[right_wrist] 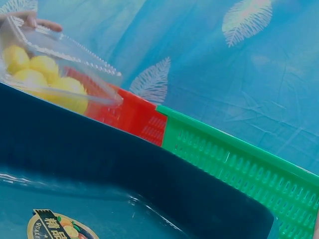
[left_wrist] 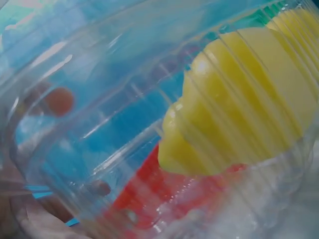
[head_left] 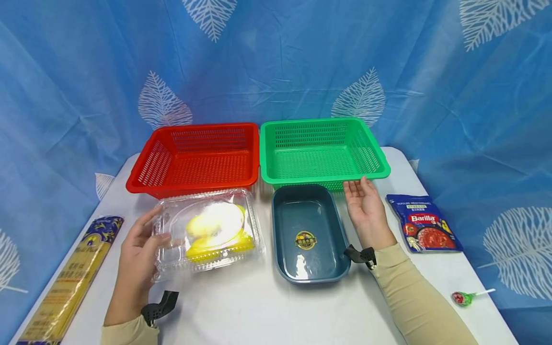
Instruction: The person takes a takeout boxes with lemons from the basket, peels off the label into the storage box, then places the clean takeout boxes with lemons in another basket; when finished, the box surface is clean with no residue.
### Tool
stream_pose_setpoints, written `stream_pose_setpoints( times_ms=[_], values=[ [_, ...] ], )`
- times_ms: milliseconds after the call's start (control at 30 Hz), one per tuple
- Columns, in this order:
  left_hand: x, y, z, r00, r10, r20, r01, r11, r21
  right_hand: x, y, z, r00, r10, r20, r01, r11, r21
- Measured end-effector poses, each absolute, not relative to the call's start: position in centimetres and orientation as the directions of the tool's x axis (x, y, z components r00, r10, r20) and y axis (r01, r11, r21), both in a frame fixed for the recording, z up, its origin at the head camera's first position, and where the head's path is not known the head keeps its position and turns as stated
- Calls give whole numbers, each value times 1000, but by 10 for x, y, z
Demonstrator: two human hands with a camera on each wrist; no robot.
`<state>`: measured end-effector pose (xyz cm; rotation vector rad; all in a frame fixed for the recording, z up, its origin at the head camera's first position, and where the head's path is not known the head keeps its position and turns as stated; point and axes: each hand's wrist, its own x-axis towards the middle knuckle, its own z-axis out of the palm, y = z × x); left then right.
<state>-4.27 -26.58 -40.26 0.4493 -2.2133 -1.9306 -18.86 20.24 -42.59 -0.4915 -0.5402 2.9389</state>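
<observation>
My left hand grips the left end of a clear plastic clamshell box, thumb on top. Yellow lemons show through its lid, partly washed out by glare; several of these lemons appear in the right wrist view. The box is held tilted in front of the red basket. My right hand has its palm turned up and fingers extended, fingertips at the near rim of the green basket. Beside that hand stands a dark blue tray with a round fruit label on its floor.
The red basket stands left of the green one at the table's back. A long pack of pasta lies along the left edge. On the right are a blue Barilla sauce pouch and a wrapped lollipop. A blue curtain hangs behind.
</observation>
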Motion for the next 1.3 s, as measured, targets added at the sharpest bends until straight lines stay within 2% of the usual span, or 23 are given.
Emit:
stream_pose_setpoints(
  times_ms=[333,733,967,1300],
  values=[
    [-33,-258,-388,-936,-340,-92,-141,122,982,-187,201,-426,-937,169,-304,-47,-927,-371],
    [-40,-242,-350,-955,-295,-8,-20,38,999,-187,202,-427,-941,171,-291,-46,-919,-391],
    [-60,-227,-332,-966,-255,44,41,17,999,-187,203,-427,-942,163,-293,-35,-917,-396],
    [-115,-191,-316,-968,-172,182,196,-63,979,-189,204,-426,-940,165,-299,-42,-925,-377]
  ],
)
